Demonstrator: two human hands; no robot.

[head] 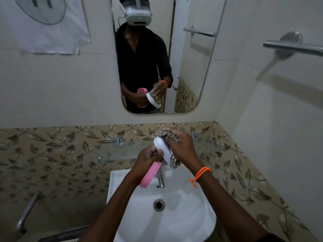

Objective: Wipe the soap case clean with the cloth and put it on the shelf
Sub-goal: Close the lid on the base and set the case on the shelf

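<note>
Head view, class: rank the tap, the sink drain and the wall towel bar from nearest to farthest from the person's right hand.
Measured from the right hand, which holds the cloth against the soap case:
1. Tap, just below, toward the left.
2. Sink drain, lower still, in the basin.
3. Towel bar, far up on the right wall.

The right hand (181, 145) covers most of the cloth (167, 135), and its fingertips are out of sight behind the soap case (163, 150). The case's inside faces away. The left hand (148, 157) hides where the pink lid (150, 175) joins the case. The frame's bottom edge cuts off the sink (174, 224).
</note>
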